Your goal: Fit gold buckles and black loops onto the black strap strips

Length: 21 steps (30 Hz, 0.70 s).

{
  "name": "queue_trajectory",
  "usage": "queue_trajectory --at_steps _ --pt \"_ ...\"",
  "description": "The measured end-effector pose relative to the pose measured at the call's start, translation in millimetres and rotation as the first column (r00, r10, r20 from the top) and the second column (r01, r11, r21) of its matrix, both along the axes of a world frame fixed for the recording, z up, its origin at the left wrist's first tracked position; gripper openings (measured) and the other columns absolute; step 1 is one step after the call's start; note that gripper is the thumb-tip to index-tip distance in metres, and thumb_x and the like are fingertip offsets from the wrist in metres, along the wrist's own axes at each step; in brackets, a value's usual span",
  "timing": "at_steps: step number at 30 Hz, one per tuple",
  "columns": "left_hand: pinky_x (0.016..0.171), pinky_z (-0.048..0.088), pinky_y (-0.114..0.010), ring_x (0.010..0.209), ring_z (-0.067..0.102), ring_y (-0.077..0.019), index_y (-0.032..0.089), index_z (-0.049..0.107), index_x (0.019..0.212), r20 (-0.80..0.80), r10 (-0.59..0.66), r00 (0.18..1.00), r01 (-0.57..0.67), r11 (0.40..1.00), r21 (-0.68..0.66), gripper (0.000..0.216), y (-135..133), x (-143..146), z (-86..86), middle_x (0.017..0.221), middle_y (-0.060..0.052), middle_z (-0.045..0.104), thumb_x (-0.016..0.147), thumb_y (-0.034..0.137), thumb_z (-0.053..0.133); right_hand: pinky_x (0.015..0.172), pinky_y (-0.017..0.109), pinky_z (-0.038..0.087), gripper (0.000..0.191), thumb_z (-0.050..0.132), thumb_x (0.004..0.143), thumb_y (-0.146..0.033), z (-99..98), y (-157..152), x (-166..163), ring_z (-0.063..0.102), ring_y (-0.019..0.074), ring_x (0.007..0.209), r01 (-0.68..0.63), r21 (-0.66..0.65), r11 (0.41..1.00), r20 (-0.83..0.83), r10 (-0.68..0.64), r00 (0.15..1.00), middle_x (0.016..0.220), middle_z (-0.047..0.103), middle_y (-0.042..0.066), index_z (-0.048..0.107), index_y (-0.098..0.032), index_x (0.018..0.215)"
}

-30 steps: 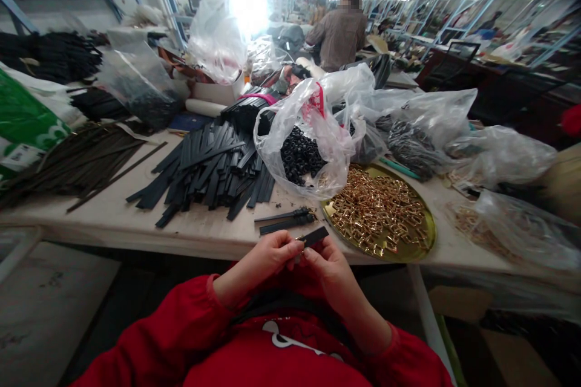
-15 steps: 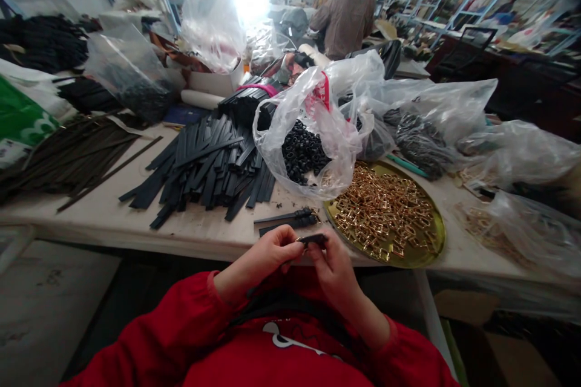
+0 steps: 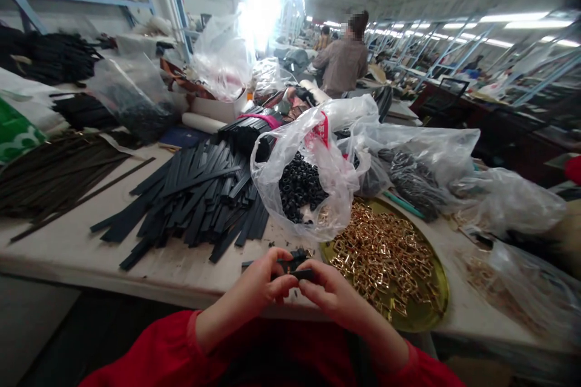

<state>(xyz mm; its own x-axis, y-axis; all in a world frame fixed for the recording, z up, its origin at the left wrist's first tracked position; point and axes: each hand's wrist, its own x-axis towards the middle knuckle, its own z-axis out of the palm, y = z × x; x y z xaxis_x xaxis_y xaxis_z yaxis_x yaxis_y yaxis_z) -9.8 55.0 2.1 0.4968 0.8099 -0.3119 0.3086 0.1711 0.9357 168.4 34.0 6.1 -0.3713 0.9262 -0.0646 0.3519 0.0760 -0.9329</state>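
Note:
My left hand (image 3: 261,284) and my right hand (image 3: 329,295) meet at the near edge of the table (image 3: 82,248), both pinching one short black strap piece (image 3: 297,269) between fingertips. A gold buckle on it cannot be made out now. Just beyond lie finished strap pieces, mostly hidden by my hands. A round gold tray (image 3: 431,314) of gold buckles (image 3: 385,260) sits right of my hands. A clear bag of small black loops (image 3: 302,184) stands behind them. A heap of black straps (image 3: 200,199) lies to the left.
More plastic bags (image 3: 503,202) crowd the right side of the table. Thin dark strips (image 3: 49,175) and a green bag (image 3: 16,133) lie far left. A person in a brown top (image 3: 342,63) stands at the far end. Shelving frames line the back.
The camera has tilted up, so the table sits lower in view. My hands stay together on the strap piece, which now lies more hidden between my fingertips.

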Motion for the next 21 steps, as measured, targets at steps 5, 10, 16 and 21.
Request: queue_trajectory --at_steps 5,10,16,21 --pt "0.042 0.034 -0.018 0.042 0.044 -0.0074 0.017 0.048 0.083 0.104 0.062 0.993 -0.05 0.992 -0.115 0.021 17.4 4.9 -4.3 0.053 0.007 0.048 0.077 0.036 0.045 0.065 0.025 0.042 0.019 0.041 0.086 -0.028 -12.4 98.2 27.5 0.056 0.0155 0.072 0.249 0.332 0.91 0.475 -0.389 0.79 0.076 0.06 0.005 0.055 -0.015 0.082" --pt "0.037 0.029 -0.017 0.036 0.038 -0.0058 0.018 0.043 0.08 0.139 0.131 0.982 -0.104 0.977 -0.188 0.024 33.1 7.8 -6.9 0.048 0.008 0.046 0.075 0.042 0.046 0.064 0.033 0.04 0.007 0.052 0.076 -0.013 -39.4 156.3 19.8 0.059 0.0252 0.075 0.246 0.415 0.876 0.688 -0.479 0.545 0.083 0.061 0.019 0.058 -0.01 0.076" --pt "0.036 0.029 -0.017 0.038 0.038 -0.0063 0.019 0.043 0.076 0.068 0.188 0.98 -0.177 0.974 -0.141 0.021 36.8 4.7 1.6 0.048 0.008 0.042 0.076 0.04 0.046 0.066 0.029 0.041 0.012 0.046 0.08 -0.019 -30.3 129.4 22.8 0.058 0.0184 0.073 0.234 0.429 0.872 0.604 -0.47 0.644 0.079 0.062 0.009 0.057 -0.014 0.08" --pt "0.044 0.032 -0.019 0.047 0.041 -0.0079 0.018 0.049 0.076 0.066 0.221 0.973 -0.229 0.961 0.155 0.02 27.0 10.6 13.1 0.055 0.006 0.045 0.078 0.037 0.045 0.052 0.024 0.038 0.016 0.053 0.076 -0.033 -5.1 66.5 5.9 0.049 0.0122 0.054 0.367 0.216 0.905 0.089 -0.393 0.915 0.061 0.054 -0.002 0.052 -0.017 0.075"
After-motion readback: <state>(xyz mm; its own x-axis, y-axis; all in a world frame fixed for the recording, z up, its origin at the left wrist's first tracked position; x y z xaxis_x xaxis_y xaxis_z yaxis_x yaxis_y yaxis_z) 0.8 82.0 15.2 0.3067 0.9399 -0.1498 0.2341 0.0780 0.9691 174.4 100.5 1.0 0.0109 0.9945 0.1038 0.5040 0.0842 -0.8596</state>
